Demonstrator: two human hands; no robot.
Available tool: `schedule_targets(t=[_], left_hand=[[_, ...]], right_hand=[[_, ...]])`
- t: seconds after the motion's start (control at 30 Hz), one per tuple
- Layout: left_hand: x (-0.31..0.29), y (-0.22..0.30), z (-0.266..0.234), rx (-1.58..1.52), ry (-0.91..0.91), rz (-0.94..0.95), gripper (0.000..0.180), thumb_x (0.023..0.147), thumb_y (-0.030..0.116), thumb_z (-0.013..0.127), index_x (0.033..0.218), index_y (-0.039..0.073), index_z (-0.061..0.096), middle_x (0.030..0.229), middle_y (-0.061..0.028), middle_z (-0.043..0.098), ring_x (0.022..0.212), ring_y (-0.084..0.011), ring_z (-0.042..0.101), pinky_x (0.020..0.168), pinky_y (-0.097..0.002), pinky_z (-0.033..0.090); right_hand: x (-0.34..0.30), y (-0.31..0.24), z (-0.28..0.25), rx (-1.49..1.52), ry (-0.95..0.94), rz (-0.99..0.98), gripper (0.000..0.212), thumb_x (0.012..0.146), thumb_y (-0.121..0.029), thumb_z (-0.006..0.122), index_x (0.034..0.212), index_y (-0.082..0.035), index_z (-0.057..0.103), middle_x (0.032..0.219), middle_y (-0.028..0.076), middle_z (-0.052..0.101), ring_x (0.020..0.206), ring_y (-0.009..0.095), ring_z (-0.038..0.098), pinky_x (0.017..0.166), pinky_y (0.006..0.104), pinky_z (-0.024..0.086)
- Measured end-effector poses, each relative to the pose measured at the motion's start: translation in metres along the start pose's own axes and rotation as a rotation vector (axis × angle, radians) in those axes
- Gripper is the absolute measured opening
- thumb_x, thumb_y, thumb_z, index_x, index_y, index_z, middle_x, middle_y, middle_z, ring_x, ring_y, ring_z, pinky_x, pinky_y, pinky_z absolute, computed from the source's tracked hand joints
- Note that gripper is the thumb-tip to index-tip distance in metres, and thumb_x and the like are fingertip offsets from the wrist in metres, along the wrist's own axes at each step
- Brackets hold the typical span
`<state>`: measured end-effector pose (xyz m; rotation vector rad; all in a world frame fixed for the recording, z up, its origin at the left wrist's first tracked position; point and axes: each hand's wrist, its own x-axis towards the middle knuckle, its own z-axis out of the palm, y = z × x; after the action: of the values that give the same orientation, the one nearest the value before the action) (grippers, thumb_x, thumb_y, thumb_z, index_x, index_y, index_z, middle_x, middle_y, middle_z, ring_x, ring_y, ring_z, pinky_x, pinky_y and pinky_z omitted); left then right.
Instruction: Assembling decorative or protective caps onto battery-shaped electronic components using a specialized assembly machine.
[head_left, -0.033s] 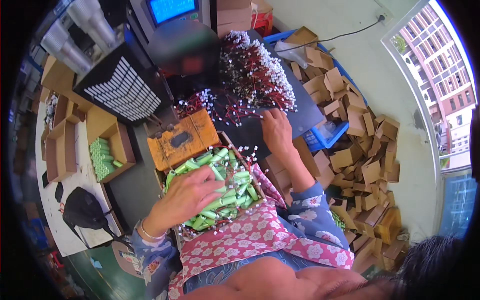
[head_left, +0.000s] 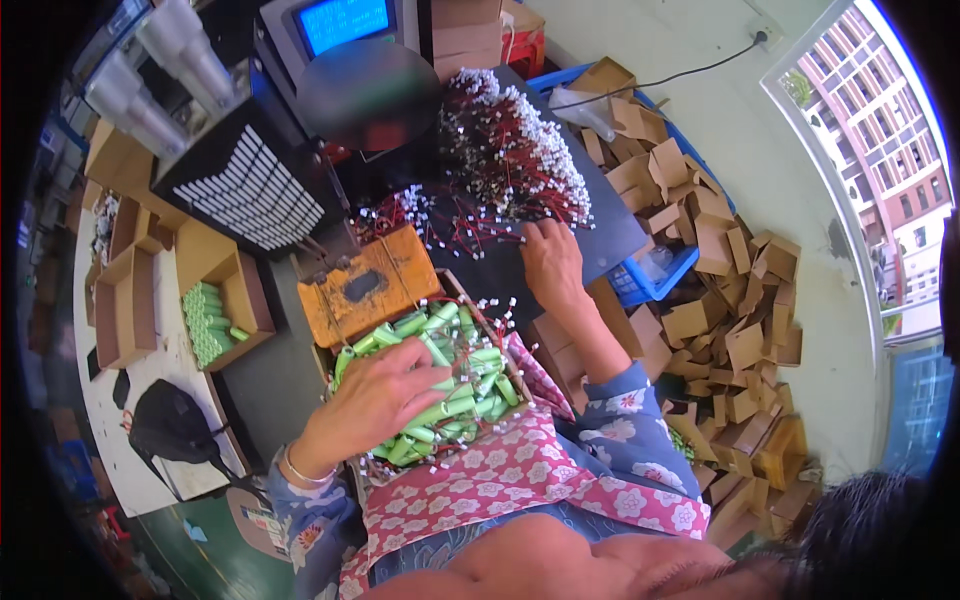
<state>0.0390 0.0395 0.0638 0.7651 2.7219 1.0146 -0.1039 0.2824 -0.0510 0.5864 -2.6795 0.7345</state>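
My left hand (head_left: 378, 398) lies over a heap of green cylindrical battery cells (head_left: 455, 405) with thin red wires and white connectors, in a cardboard box in front of me. Its fingers are bent down among the cells, and whatever lies beneath them is hidden. Farther right, my right hand (head_left: 553, 262) is at the dark tabletop with its fingertips drawn together. A red wire lead with a white connector (head_left: 522, 238) meets those fingertips. Just beyond spreads a large pile of wire leads (head_left: 525, 150) with white connectors.
A worn orange block (head_left: 365, 285) stands at the box's far side. Behind it is a machine with a blue screen (head_left: 343, 22). To the left, a small carton (head_left: 255, 300) holds green cells, near a black bag (head_left: 175, 425). Many empty cartons (head_left: 735, 330) are heaped at right.
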Motion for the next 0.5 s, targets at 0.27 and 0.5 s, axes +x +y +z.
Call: schedule_targets(t=[0.27,0.5], left_hand=[[-0.024,-0.035,-0.003,-0.161,0.654,-0.255,0.016,0.080,0.012,0.068,0.078,0.001,0.057,0.087,-0.0077,0.053,0.080,-0.0182,0.054,0.068,-0.0284,0.044],[-0.011,-0.079,-0.006,-0.422,0.807,-0.260,0.014,0.091,0.008,0.049,0.100,-0.001,0.043,0.091,-0.0064,0.045,0.086,-0.0155,0.046,0.082,-0.0309,0.040]], right_hand=[[0.020,0.013,0.018,-0.266,-0.179,-0.068,0.016,0.074,-0.006,0.058,0.087,0.001,0.052,0.090,0.016,0.049,0.084,0.033,0.055,0.071,0.0408,0.045],[0.029,-0.001,-0.019,-0.006,-0.126,-0.141,0.028,0.073,0.004,0.055,0.097,0.001,0.041,0.088,0.020,0.047,0.086,0.041,0.053,0.072,0.0463,0.047]])
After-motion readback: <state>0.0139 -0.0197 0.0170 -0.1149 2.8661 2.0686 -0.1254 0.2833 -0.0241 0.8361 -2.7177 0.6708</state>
